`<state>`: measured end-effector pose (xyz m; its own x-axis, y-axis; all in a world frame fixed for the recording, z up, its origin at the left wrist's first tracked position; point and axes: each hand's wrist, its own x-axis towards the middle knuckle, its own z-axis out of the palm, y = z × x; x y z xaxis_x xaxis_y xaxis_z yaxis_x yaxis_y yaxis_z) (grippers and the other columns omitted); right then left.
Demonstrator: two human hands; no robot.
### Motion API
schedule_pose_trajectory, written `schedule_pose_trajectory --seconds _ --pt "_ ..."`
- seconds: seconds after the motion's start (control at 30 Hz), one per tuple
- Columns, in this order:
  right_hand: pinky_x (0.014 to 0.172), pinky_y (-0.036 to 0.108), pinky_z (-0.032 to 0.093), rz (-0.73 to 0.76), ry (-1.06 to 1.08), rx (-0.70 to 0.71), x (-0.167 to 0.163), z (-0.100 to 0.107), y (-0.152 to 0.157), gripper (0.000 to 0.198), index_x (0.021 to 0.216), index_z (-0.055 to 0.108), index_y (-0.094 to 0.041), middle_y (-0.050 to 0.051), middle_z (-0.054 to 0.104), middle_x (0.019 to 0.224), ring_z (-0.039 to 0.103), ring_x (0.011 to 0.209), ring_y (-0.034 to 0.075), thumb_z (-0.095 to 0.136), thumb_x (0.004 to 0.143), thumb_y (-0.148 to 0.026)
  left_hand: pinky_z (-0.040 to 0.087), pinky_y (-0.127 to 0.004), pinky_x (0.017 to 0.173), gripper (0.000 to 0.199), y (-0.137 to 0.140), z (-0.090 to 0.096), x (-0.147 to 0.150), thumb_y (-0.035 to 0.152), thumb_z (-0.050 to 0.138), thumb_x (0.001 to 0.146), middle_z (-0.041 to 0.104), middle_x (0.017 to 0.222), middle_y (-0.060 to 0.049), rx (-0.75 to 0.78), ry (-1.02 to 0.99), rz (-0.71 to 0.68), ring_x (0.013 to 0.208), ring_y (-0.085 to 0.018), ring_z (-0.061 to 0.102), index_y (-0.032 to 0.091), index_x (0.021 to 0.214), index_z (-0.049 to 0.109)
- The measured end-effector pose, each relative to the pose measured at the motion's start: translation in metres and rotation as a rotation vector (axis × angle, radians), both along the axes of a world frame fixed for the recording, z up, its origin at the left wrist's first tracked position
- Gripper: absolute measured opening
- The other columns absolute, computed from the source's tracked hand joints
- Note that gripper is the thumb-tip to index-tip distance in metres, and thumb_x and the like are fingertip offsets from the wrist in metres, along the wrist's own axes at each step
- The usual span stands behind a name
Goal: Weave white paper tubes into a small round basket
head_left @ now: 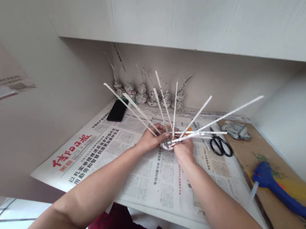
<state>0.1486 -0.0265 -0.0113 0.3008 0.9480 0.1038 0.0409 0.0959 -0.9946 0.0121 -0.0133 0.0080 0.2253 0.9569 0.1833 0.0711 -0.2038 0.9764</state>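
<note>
Between my hands is a small weaving of rolled newspaper [167, 144], with several pale paper sticks fanning up and outward from it. My left hand [154, 136] is closed on its left side, the thumb lying on the rim. On the right, my right hand [185, 147] has its fingers closed round the edge where the sticks meet; part of those fingers is hidden by the sticks. An orange piece [187, 130] shows just behind the weaving. Newspaper [129, 169] lies flat beneath both hands.
Right of my hands lie black scissors [221, 146]. A blue glue gun [280, 189] and a crumpled grey wad [236, 130] rest on cardboard [262, 155]. A black phone [117, 110] lies back left. Woven paper gourds [142, 94] line the back wall, and a white cabinet [202, 21] overhangs.
</note>
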Motion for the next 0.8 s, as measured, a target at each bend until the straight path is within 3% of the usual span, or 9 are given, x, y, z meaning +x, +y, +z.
schedule_pose_trajectory --seconds 0.13,0.2,0.3,0.47,0.7,0.8 --pt "0.058 0.027 0.05 -0.048 -0.027 0.012 0.01 -0.003 0.008 0.022 0.08 0.067 -0.018 0.003 0.071 0.073 0.066 0.067 0.019 0.067 0.062 -0.031 0.052 -0.027 0.061 0.055 -0.001 0.01 -0.011 0.036 0.078 0.061 0.067 0.089 -0.007 -0.246 -0.094 -0.132 0.07 -0.016 0.063 0.016 0.108 0.057" --pt "0.057 0.028 0.05 -0.051 -0.023 0.005 0.015 -0.004 0.012 0.022 0.078 0.067 -0.017 0.003 0.07 0.07 0.066 0.065 0.02 0.066 0.063 -0.033 0.055 -0.03 0.07 0.058 0.0 0.013 -0.016 0.03 0.079 0.06 0.067 0.103 -0.01 -0.28 -0.14 -0.253 0.084 -0.019 0.065 0.017 0.113 0.059" --pt "0.057 0.028 0.049 -0.04 -0.031 -0.019 0.019 -0.005 0.014 0.021 0.075 0.067 -0.017 0.003 0.07 0.067 0.066 0.065 0.021 0.065 0.062 -0.033 0.056 -0.033 0.074 0.059 0.003 0.014 -0.023 0.026 0.078 0.061 0.066 0.109 -0.012 -0.331 -0.179 -0.368 0.091 -0.022 0.065 0.019 0.117 0.06" --pt "0.059 0.029 0.049 -0.03 -0.136 -0.038 0.021 -0.007 0.015 0.019 0.075 0.068 -0.018 0.002 0.069 0.065 0.064 0.062 0.019 0.064 0.061 -0.03 0.057 -0.03 0.066 0.044 0.01 0.005 -0.028 0.035 0.075 0.067 0.069 0.095 -0.01 -0.366 -0.149 -0.261 0.077 -0.017 0.066 0.015 0.105 0.066" --pt "0.056 0.029 0.049 0.056 -0.151 -0.032 0.011 0.009 0.002 0.024 0.081 0.067 -0.018 0.003 0.07 0.07 0.065 0.062 0.02 0.068 0.062 -0.033 0.056 -0.03 0.062 0.048 0.009 0.002 -0.021 0.039 0.08 0.06 0.07 0.088 -0.008 -0.372 -0.097 -0.181 0.073 -0.017 0.066 0.015 0.099 0.068" --pt "0.05 0.029 0.047 0.07 -0.184 -0.022 0.007 0.013 -0.003 0.02 0.078 0.065 -0.02 0.002 0.068 0.064 0.061 0.052 0.018 0.066 0.065 -0.036 0.052 -0.027 0.053 0.037 0.007 0.0 -0.013 0.041 0.078 0.059 0.067 0.069 -0.004 -0.317 -0.058 -0.108 0.058 -0.014 0.061 0.013 0.081 0.068"
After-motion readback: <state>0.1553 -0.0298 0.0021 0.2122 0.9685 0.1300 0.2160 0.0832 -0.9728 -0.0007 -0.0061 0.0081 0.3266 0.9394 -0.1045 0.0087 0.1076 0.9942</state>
